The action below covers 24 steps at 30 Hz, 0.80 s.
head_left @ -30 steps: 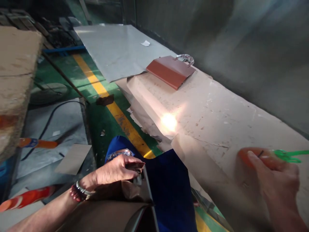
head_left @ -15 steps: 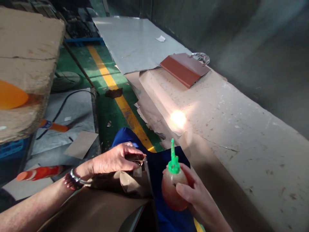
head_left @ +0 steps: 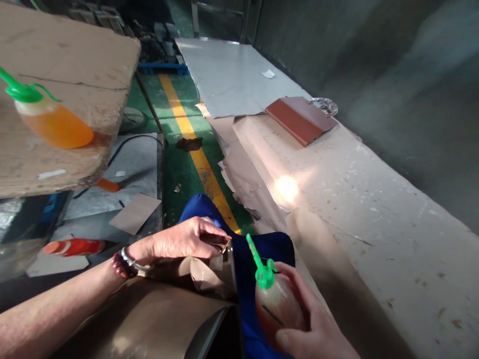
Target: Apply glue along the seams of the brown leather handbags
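Note:
My right hand [head_left: 314, 314] is wrapped round a squeeze bottle [head_left: 275, 299] with a green nozzle and reddish-amber contents. The nozzle points up and leans left, just right of a brown bag piece [head_left: 149, 306] lying over my lap. My left hand [head_left: 192, 239] pinches the bag piece's upper edge near its right corner, between thumb and fingers. Folded brown lining and a small pale tab show below that thumb. The bag piece's lower right end gapes dark. Blue cloth [head_left: 258, 249] covers my legs beneath.
A paper-covered bench [head_left: 374, 199] runs along the right, bearing a reddish-brown bag [head_left: 301, 119] with a wrapped handle. At left, an orange squeeze bottle [head_left: 60, 122] stands on a worn board [head_left: 75, 65]. Below it, a red bottle [head_left: 75, 247] and card [head_left: 135, 213] lie on a low surface.
The view has swung left, bringing the orange bottle fully in. My right hand has lowered slightly and the nozzle tips from upright to the left. My left hand keeps its pinch.

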Motion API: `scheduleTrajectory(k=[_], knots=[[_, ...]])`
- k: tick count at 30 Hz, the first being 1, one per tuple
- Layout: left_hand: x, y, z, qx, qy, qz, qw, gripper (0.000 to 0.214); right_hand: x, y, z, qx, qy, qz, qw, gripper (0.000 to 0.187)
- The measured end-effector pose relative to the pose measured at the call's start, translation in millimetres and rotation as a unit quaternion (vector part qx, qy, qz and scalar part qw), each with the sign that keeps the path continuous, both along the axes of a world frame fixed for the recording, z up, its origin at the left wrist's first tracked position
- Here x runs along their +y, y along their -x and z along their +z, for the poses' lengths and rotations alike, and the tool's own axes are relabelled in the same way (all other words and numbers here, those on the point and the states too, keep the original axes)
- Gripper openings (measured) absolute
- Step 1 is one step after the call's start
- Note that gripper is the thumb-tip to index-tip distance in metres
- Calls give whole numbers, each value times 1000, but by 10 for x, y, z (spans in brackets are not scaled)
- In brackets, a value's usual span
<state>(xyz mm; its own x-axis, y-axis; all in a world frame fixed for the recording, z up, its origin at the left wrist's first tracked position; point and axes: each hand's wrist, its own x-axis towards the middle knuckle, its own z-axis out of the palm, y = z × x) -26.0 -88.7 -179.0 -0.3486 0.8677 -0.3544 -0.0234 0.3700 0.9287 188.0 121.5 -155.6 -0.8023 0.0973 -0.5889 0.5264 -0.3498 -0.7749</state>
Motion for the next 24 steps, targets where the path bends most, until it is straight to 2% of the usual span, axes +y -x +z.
scheduleTrajectory(k=[2,5,7,10,13,17,20,24], knots=[[-18,-13,15,1,-8,0,1000,35,35,-12,72,-8,-43,-46,998,86],[-46,-34,30,-39,-20,16,999,34,28,-14,133,-11,12,-143,990,82],[-68,-46,25,-72,-25,30,997,35,12,-9,157,-8,37,-163,986,78],[-98,-53,-6,-106,-37,37,993,34,36,-2,200,-21,-14,-112,993,70],[-115,-45,-50,-133,-46,36,989,35,128,21,260,-22,-143,-70,987,68],[-110,-22,-91,-141,-33,39,989,37,246,113,338,6,-326,-25,945,61],[-99,-8,-97,-160,-8,45,986,38,297,199,376,36,-383,10,923,57],[-92,-3,-91,-179,5,52,982,36,383,297,359,95,-432,99,891,51]])
